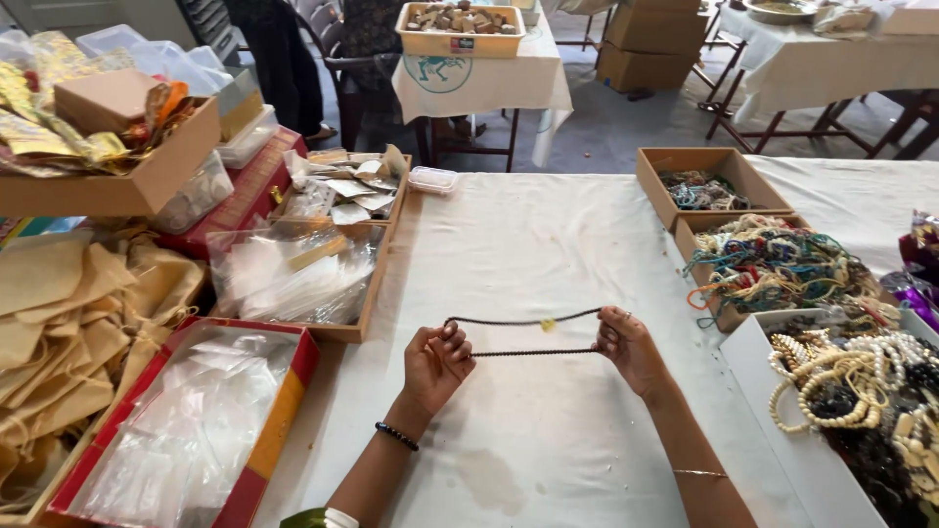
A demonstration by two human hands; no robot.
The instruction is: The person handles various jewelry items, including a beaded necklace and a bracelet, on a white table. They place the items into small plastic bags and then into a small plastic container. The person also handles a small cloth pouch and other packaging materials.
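A loop of small dark beads (533, 351) with a small yellow piece at its top strand is stretched taut between both hands above the white tablecloth (528, 244). My left hand (435, 362) pinches the loop's left end; a dark bead bracelet sits on that wrist. My right hand (631, 350) grips the right end, with a thin bangle further down that forearm.
On the right stand cardboard boxes of tangled coloured cords (773, 269) and a white tray of cream and dark bead strings (861, 381). On the left are a red box of clear plastic bags (186, 430), a tray of bags (293, 274) and cloth pouches (68, 323). Tables stand behind.
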